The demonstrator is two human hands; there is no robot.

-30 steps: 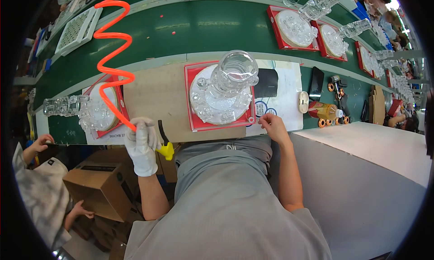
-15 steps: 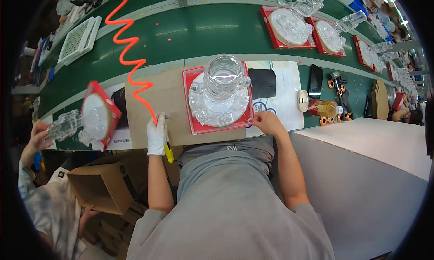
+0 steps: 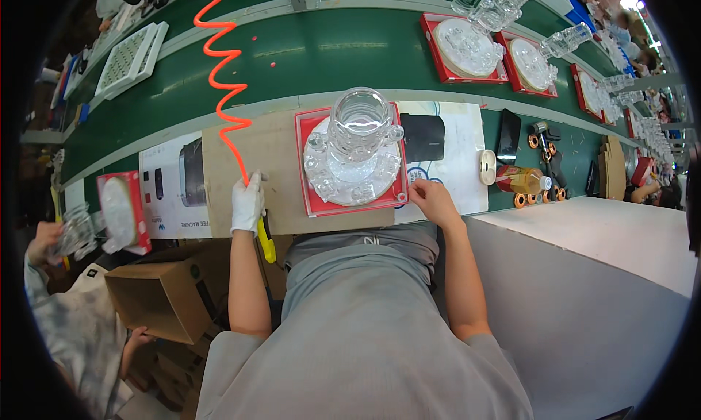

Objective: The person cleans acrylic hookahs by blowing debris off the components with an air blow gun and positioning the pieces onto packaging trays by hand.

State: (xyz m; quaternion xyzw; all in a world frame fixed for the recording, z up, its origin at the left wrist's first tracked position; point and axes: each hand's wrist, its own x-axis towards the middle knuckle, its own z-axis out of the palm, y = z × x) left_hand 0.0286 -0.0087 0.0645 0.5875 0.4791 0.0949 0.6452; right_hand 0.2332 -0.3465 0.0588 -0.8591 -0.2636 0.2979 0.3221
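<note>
Right in front of me, a red square tray (image 3: 301,164) holds a round white disc ringed with clear glass-like pieces (image 3: 354,183). On the disc stands a clear hollow cylinder (image 3: 361,121), its mouth facing up. My left hand (image 3: 247,205), in a white glove, is wrapped round a yellow-and-black tool (image 3: 266,237) joined to an orange coiled hose (image 3: 232,90). My right hand (image 3: 432,201) is bare, its fingers pinched beside the tray's right front corner; whatever they hold is hidden. A small clear round piece (image 3: 402,197) shows at that corner.
At left, a co-worker's hand (image 3: 45,239) grips a clear piece beside another red tray (image 3: 144,212); below is an open cardboard box (image 3: 157,303). Rightward lie a black phone (image 3: 509,135), a bottle (image 3: 522,180) and copper-coloured rings (image 3: 520,200). More trays (image 3: 461,51) stand far right.
The co-worker's tray and clear piece have moved left, uncovering a printed sheet. My gloved hand has shifted slightly left and nearer with the tool. My right hand has hardly moved.
</note>
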